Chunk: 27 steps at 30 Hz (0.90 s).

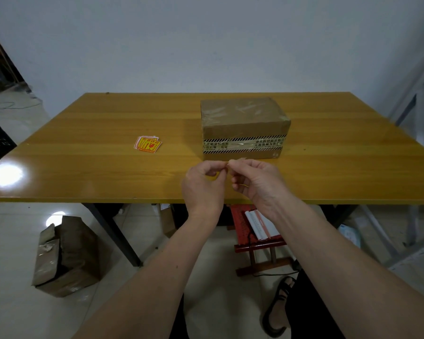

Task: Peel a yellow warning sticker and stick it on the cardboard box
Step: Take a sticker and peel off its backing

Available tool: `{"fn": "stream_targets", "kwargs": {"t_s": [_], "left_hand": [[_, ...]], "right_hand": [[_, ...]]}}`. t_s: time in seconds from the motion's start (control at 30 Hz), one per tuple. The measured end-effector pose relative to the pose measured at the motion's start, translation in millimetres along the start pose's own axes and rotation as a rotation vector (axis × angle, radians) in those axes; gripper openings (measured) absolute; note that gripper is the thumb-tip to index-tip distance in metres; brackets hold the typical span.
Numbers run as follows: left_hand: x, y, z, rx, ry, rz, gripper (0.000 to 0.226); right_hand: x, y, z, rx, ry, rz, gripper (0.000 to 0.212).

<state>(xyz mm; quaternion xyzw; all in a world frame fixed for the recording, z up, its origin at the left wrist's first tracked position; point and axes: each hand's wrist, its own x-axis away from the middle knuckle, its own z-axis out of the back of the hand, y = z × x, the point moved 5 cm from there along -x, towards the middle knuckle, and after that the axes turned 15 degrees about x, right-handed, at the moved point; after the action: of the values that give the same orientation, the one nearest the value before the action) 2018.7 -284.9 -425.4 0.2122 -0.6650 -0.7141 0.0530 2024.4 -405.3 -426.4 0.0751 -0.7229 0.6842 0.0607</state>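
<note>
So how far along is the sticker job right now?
A sticker seems taken from the stack of yellow stickers. The left hand and right hand pinch something small and thin between them, probably picking at its backing; it is hard to make out. The cardboard box shows no yellow sticker, so sticking remains.

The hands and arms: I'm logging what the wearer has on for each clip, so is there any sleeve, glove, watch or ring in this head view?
Both arms are bare up to the picture's bottom edge: no sleeves, gloves or watch show. The left hand carries no visible ring. The right hand shows a thin yellowish line by one finger; whether that is a ring is unclear.
</note>
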Motion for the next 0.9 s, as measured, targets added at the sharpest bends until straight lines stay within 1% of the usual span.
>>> {"fn": "stream_targets", "kwargs": {"t_s": [0.23,0.5,0.7,0.9], "left_hand": [[1.7,3.0,0.8,-0.018,0.012,-0.021,0.010],[2.6,1.4,1.6,-0.040,0.014,-0.039,0.012],[4.0,1.5,3.6,-0.061,0.037,-0.127,0.007],[4.1,2.1,5.0,-0.105,0.040,-0.185,0.008]], "right_hand": [[-0.1,-1.0,-1.5,0.016,0.022,-0.016,0.013],[0.4,1.4,-3.3,0.047,0.035,-0.018,0.017],[1.2,0.9,-4.3,0.044,0.004,-0.032,0.014],[2.4,1.1,-7.1,0.031,-0.042,-0.060,0.009]]}}
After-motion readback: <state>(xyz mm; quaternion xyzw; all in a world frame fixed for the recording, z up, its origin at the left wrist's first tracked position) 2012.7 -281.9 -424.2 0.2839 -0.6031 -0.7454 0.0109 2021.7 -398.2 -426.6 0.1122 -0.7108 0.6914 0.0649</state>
